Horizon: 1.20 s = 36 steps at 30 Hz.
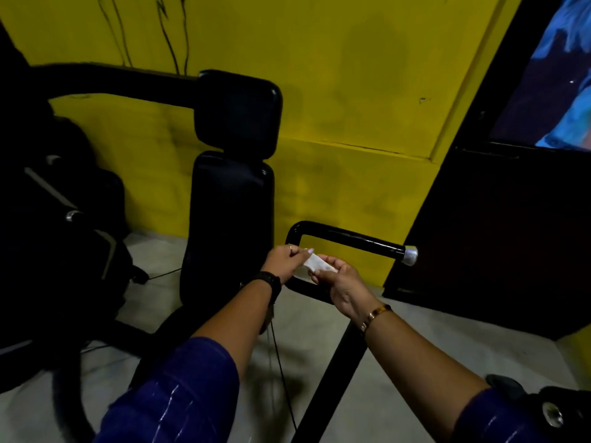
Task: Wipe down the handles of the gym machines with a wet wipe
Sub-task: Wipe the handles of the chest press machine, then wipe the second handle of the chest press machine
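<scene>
A small white wet wipe (317,262) is stretched between both hands in front of me. My left hand (285,263) pinches its left end with thumb and fingers. My right hand (338,282) pinches its right end. Just behind the hands runs a black U-shaped machine handle (351,237), its upper bar ending in a silver cap (411,254) at the right. The handle's lower bar is partly hidden by my hands. Neither hand touches the handle.
A black padded seat back (228,225) with a headrest pad (238,115) stands to the left of the handle. Dark machine parts (64,219) fill the far left. A yellow wall (351,107) is behind, a black panel (495,251) at right, grey floor (415,346) below.
</scene>
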### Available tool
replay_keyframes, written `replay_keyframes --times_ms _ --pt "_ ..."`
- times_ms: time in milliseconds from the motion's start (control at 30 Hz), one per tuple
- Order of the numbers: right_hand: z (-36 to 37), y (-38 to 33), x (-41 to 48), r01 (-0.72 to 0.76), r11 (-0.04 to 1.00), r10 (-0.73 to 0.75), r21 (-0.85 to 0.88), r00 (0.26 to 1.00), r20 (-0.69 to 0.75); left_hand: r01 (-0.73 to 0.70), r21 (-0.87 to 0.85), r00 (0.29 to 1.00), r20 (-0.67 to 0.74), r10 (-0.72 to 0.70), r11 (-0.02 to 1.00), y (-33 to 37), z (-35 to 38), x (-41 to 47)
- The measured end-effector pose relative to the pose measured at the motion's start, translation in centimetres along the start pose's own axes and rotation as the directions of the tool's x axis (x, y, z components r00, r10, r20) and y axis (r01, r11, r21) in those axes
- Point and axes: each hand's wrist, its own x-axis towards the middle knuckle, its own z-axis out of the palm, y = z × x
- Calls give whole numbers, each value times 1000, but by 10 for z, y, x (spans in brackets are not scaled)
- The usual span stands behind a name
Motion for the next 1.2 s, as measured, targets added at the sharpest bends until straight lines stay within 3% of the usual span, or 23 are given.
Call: replay_keyframes --times_ms 133,367,500,967,1200 --pt "1 -10 -18 -87 996 87 15 996 2 64 -228 985 -144 -99 971 8 11 -30" --pt "5 -3 -56 -160 987 160 -14 976 150 47 -478 913 -336 -232 877 14 16 -97" --pt "12 8 -87 -167 985 170 -35 960 224 -36 -622 842 -441 -312 782 12 16 -146" --pt "97 59 -184 -126 981 180 -146 864 471 -337 -687 515 -707 -484 644 21 -38 -293" --pt "145 107 -233 -60 969 199 -240 763 614 -405 -659 459 -746 -482 633 3 -74 -367"
